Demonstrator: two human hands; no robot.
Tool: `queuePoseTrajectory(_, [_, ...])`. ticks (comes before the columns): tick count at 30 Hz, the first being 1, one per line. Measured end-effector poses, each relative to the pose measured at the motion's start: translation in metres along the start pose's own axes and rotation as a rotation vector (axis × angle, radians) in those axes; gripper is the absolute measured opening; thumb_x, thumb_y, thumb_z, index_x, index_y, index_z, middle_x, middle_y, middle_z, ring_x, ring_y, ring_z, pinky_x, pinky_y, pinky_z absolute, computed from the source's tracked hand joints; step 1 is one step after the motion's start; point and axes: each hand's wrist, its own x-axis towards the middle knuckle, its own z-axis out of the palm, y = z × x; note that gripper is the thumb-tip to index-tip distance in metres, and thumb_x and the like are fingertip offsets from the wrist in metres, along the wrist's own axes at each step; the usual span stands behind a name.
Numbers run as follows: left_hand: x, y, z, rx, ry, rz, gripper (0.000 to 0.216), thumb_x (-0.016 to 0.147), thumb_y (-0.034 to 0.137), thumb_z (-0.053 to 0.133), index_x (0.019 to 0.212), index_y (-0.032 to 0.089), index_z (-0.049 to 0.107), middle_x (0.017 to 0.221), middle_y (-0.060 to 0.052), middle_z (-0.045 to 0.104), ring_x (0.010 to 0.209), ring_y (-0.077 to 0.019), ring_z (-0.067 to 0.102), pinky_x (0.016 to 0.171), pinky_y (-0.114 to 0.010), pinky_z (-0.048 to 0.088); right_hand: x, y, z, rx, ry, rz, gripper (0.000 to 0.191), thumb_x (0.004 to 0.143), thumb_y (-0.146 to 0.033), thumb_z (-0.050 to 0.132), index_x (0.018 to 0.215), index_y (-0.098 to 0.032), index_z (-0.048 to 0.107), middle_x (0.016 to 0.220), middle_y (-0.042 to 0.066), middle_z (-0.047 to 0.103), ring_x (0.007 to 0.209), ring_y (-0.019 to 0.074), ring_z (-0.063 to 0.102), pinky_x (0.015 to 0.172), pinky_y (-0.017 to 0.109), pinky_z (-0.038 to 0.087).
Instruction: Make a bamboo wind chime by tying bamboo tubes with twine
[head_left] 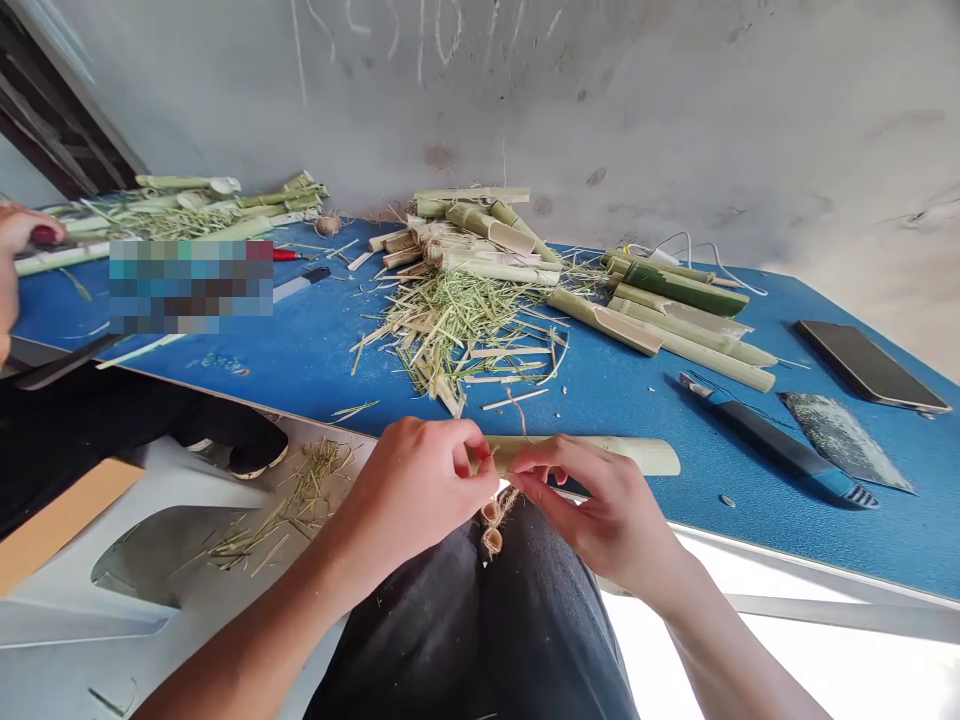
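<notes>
Over the near edge of the blue table, my left hand (427, 485) and my right hand (600, 500) are close together, each with thumb and forefinger pinched. Thin brown twine (520, 412) passes between them, its loose end lying up on the table. Behind my fingers a pale split bamboo piece (637, 456) lies along the edge, partly covered by both hands. Just below, small bamboo rings (492, 541) wrapped with twine hang above my lap. The exact grip of each fingertip is partly hidden.
Bamboo shavings (457, 320) and split bamboo (487, 235) are heaped ahead. More bamboo lengths (675, 310), a utility knife (780, 440) and a phone (870, 365) lie right. Another person's hand (19, 235) is at far left, near a long blade (71, 362).
</notes>
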Motion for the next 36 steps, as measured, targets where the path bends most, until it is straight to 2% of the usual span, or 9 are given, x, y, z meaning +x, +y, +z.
queuePoseTrajectory(5, [-0.005,-0.003,0.01,-0.022,0.052,-0.023,0.011,0.076,0.012,0.074,0.074,0.022,0.071,0.056,0.007,0.068,0.047,-0.0115,0.057,0.051,-0.023,0.035,0.012,-0.005,0.014,0.013,0.117,0.181,0.004,0.098,-0.021,0.069,0.099,-0.024,0.067,0.085,-0.001,0.074,0.069,0.0134,0.066,0.06,0.024,0.048])
queuePoseTrajectory(9, [-0.011,-0.008,0.012,0.001,0.113,0.028,0.01,0.082,0.012,0.07,0.08,0.022,0.068,0.059,0.007,0.066,0.049,-0.0107,0.056,0.054,-0.024,0.037,0.018,-0.003,0.023,0.006,0.178,0.299,0.015,0.094,-0.031,0.075,0.1,-0.024,0.063,0.083,-0.002,0.071,0.058,0.0123,0.06,0.051,0.024,0.042])
queuePoseTrajectory(11, [-0.013,-0.012,0.013,0.018,0.134,0.069,0.009,0.085,0.014,0.068,0.082,0.022,0.068,0.059,0.007,0.065,0.05,-0.0106,0.056,0.055,-0.024,0.037,0.02,-0.001,0.024,-0.07,0.207,0.282,0.018,0.093,-0.032,0.077,0.091,-0.023,0.062,0.079,-0.002,0.068,0.056,0.0118,0.055,0.051,0.025,0.041])
queuePoseTrajectory(14, [-0.015,-0.016,0.015,0.051,0.176,0.128,0.008,0.089,0.017,0.065,0.084,0.022,0.067,0.059,0.007,0.062,0.05,-0.0106,0.055,0.056,-0.024,0.037,0.02,0.001,0.023,-0.131,0.22,0.192,0.022,0.094,-0.032,0.078,0.081,-0.022,0.063,0.091,0.003,0.068,0.063,0.0123,0.058,0.057,0.026,0.047])
queuePoseTrajectory(18, [-0.017,-0.019,0.018,0.07,0.213,0.175,0.008,0.093,0.019,0.063,0.085,0.022,0.066,0.059,0.007,0.061,0.05,-0.0104,0.055,0.057,-0.025,0.037,0.018,0.0,0.022,-0.146,0.166,0.167,0.009,0.099,-0.03,0.072,0.097,-0.024,0.078,0.101,0.006,0.072,0.07,0.0149,0.066,0.064,0.028,0.054])
queuePoseTrajectory(22, [-0.018,-0.021,0.019,0.051,0.218,0.189,0.007,0.094,0.019,0.064,0.089,0.022,0.068,0.061,0.007,0.063,0.051,-0.0103,0.057,0.057,-0.025,0.038,0.016,-0.003,0.022,-0.105,0.097,0.16,0.017,0.102,-0.022,0.066,0.099,-0.026,0.082,0.104,0.005,0.073,0.082,0.0171,0.072,0.068,0.028,0.055])
queuePoseTrajectory(25, [-0.017,-0.022,0.02,0.036,0.234,0.194,0.006,0.094,0.018,0.064,0.091,0.022,0.068,0.062,0.007,0.063,0.052,-0.0101,0.058,0.058,-0.024,0.039,0.018,-0.006,0.02,-0.072,0.05,0.155,0.017,0.1,-0.016,0.066,0.101,-0.025,0.08,0.105,0.005,0.073,0.083,0.0163,0.072,0.067,0.027,0.054])
queuePoseTrajectory(29, [-0.017,-0.023,0.02,0.034,0.251,0.177,0.006,0.096,0.021,0.065,0.091,0.022,0.068,0.058,0.008,0.061,0.051,-0.0105,0.058,0.058,-0.024,0.039,0.021,-0.009,0.017,-0.162,-0.036,0.16,0.015,0.104,-0.017,0.059,0.101,-0.022,0.073,0.106,0.006,0.072,0.086,0.0183,0.07,0.068,0.03,0.053])
queuePoseTrajectory(36, [-0.017,-0.02,0.015,0.075,0.147,0.173,0.008,0.096,0.017,0.067,0.093,0.023,0.07,0.063,0.005,0.069,0.05,-0.0124,0.06,0.056,-0.026,0.039,0.024,-0.014,0.009,-0.163,-0.145,0.126,0.017,0.108,-0.017,0.047,0.1,-0.021,0.061,0.107,0.01,0.068,0.089,0.0215,0.067,0.073,0.035,0.054])
